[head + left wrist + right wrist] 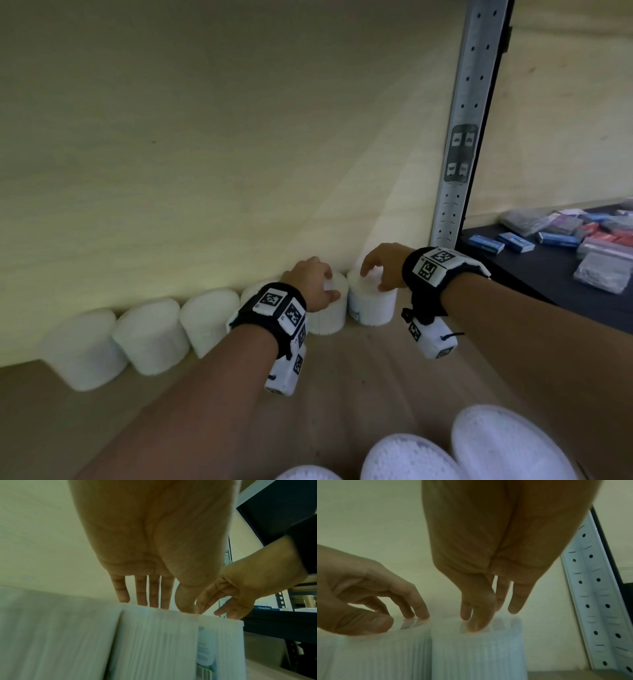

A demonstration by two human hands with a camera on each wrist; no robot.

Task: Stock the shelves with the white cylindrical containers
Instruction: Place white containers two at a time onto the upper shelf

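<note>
White containers (371, 303) upright; hands (313, 282) fingertips touching lids, fingers extended.

Head view high, looking down; wrist views close, sharing both hands (346, 279)

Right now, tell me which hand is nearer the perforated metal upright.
Right. The right hand rests on the end container beside the upright; the left hand sits one container further away.
</note>
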